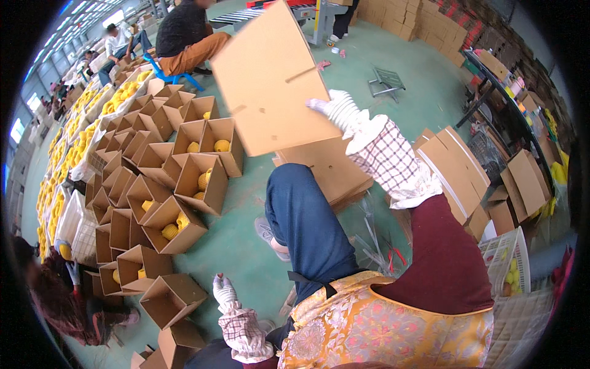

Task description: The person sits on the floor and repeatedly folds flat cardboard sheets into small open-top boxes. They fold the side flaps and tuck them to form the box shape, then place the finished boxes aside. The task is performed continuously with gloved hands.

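Observation:
My right hand [333, 109], in a pale glove and striped cuff, grips a flat cardboard sheet [269, 87] by its edge. The sheet is raised and tilted, with slots and small holes in it. Below it, beside my bent knee, lies a stack of flat cardboard [329, 166]. My left hand [224, 289] hangs low over the floor, close to an opened cardboard box [173, 300]. Its fingertips are bunched near each other; whether they pinch something small is unclear.
Open boxes [154, 159] crowd the left, some holding yellow net-wrapped items [222, 145]. A co-worker [60, 295] crouches at lower left; another person [184, 41] sits on a blue stool. Red-handled scissors [394, 258] and clear straps lie right of my knee. A folding stool [387, 83] stands beyond.

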Tool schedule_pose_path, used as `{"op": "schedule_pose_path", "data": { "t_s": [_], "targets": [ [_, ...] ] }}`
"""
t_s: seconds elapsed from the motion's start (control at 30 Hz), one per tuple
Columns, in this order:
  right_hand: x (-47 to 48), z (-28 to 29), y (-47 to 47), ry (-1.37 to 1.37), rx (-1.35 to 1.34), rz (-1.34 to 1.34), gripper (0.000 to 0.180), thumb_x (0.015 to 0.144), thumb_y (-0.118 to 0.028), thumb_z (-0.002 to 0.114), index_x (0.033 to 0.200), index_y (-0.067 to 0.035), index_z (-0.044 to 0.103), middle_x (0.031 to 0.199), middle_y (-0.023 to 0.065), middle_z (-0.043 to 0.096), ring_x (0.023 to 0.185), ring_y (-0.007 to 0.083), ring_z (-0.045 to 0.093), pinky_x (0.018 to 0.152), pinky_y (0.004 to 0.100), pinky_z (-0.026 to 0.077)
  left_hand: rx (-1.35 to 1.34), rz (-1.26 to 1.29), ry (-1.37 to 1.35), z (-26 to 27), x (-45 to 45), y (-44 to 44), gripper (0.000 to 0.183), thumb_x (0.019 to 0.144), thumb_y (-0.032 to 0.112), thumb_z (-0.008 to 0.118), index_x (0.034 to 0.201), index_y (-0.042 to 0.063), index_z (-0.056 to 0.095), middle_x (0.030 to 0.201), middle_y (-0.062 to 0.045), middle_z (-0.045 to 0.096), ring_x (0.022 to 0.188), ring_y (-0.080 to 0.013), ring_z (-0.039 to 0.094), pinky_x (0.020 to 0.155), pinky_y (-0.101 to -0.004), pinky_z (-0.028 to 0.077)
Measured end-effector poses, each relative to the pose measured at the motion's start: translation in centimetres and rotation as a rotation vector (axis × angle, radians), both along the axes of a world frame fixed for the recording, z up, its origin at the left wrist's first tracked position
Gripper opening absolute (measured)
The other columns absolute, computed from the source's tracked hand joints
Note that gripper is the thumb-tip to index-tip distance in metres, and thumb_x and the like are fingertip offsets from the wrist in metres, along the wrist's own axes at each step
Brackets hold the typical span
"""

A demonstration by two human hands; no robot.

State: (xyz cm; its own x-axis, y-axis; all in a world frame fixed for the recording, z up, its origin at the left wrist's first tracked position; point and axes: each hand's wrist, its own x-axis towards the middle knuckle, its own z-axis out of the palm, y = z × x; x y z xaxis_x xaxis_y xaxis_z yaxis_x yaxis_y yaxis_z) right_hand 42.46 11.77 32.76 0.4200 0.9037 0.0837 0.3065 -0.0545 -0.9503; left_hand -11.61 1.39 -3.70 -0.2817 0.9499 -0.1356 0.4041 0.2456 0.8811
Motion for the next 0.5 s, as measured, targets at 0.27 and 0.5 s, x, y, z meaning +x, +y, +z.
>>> {"op": "schedule_pose_path", "data": {
  "t_s": [0.27, 0.5],
  "targets": [
    [-20.3, -9.2, -1.9, -0.626, -0.194, 0.797, 0.054, 0.084, -0.047, 0.065, 0.103, 0.004, 0.067, 0.096, 0.0259, 0.069, 0.093, 0.0415, 0.066, 0.084, 0.0455, 0.052, 0.303, 0.061, -0.537, 9.4, 2.4, 0.1, 0.022, 0.098, 0.006, 0.057, 0.116, -0.001, 0.066, 0.113, -0.004, 0.067, 0.103, -0.0136, 0.059, 0.097, -0.0269, 0.045],
    [-36.9, -27.5, -8.1, -0.554, -0.124, 1.513, 0.048, 0.087, -0.037, 0.065, 0.12, -0.004, 0.062, 0.105, 0.0175, 0.07, 0.093, 0.0311, 0.068, 0.082, 0.0403, 0.054, -0.215, 0.122, -0.671, 5.0, 5.9, -3.2, 0.067, 0.088, 0.029, 0.074, 0.14, 0.001, 0.043, 0.114, -0.008, 0.061, 0.095, -0.0143, 0.057, 0.079, -0.0283, 0.049]
  ]
}}
